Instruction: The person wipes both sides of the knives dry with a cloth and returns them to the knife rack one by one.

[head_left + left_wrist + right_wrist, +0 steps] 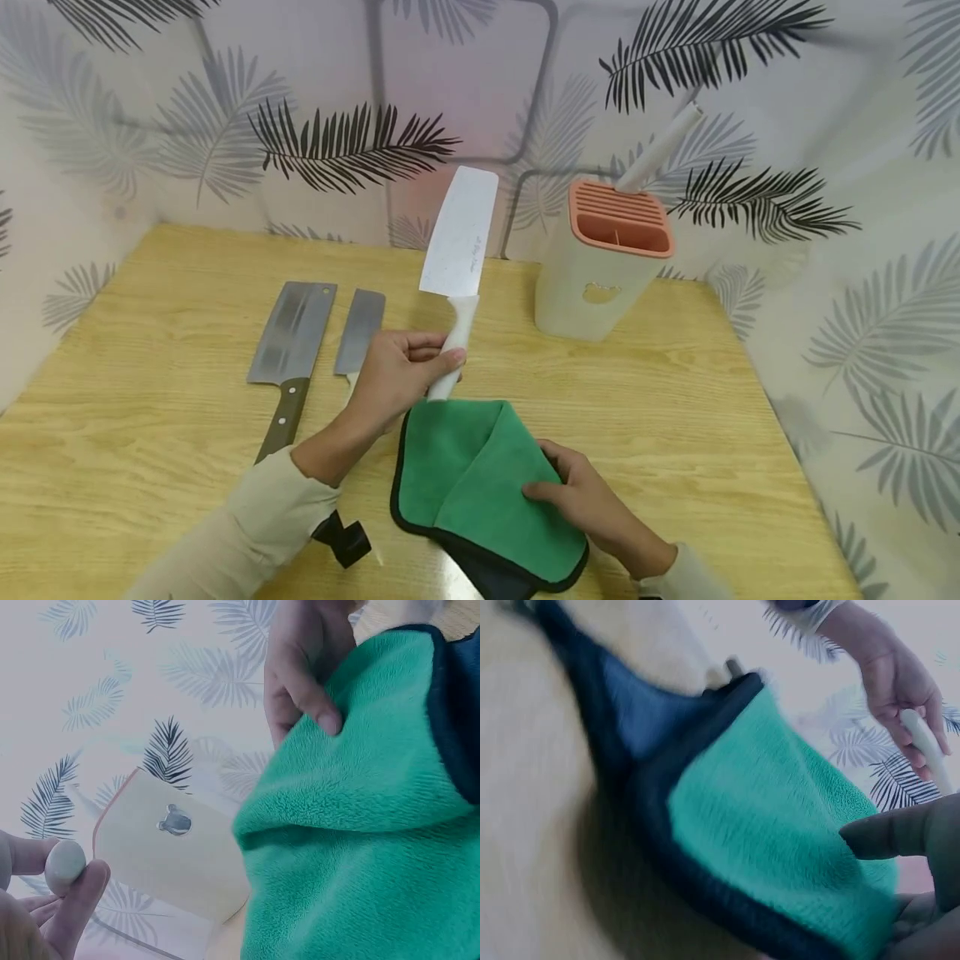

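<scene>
My left hand (397, 375) grips the white handle of a kitchen knife (461, 233), its broad blade pointing up and away over the table. In the left wrist view the butt of that handle (66, 868) shows between thumb and fingers. My right hand (588, 500) pinches the right side of a folded green cloth (487, 483) with a dark edging, thumb on top and fingers behind. The cloth's dark underside (652, 712) shows in the right wrist view. The cloth's upper edge comes right below the knife handle in the head view.
Left of the hands lie a cleaver (292, 333) with a brown riveted handle and a smaller knife (362, 329), partly covered by the left hand. A cream knife block (592, 283) with an orange slotted top stands back right, one white handle (660, 148) sticking out. Patterned covering rises behind the table.
</scene>
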### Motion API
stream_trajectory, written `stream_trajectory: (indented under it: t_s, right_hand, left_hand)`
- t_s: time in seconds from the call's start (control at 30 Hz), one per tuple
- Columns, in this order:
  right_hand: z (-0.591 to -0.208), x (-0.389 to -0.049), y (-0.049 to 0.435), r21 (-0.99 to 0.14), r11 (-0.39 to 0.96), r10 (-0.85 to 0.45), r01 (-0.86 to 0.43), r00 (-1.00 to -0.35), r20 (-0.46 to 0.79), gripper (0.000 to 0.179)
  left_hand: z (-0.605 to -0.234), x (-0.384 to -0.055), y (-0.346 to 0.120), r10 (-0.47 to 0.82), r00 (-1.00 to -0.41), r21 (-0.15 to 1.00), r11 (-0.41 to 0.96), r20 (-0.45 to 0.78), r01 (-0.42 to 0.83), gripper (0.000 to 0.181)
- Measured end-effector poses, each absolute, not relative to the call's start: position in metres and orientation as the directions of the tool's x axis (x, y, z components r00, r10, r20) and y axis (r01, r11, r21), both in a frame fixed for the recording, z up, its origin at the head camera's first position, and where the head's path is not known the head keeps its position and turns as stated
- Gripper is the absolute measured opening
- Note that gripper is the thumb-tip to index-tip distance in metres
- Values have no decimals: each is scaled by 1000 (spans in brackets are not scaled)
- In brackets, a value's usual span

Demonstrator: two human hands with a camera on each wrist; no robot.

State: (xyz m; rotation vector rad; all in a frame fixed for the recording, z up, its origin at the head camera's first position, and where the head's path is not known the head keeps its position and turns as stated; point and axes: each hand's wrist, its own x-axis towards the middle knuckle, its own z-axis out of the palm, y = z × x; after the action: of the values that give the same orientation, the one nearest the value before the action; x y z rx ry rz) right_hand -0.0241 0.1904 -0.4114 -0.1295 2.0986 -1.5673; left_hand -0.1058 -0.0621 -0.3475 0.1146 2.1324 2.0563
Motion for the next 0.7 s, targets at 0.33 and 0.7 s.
stream_trajectory:
  t_s: [0.33,0.7]
  right_hand:
    - [-399,-56,172,-908,419,-180,-6,-981,-77,49]
    - [-357,-117,134,-966,-103,-263,239,-943,-205,46]
  left_hand:
    - [-349,-104,-60,168,-982,997,36,-80,-75,30]
    - [-356,-99,-49,172,-982,996,45,-84,-77,31]
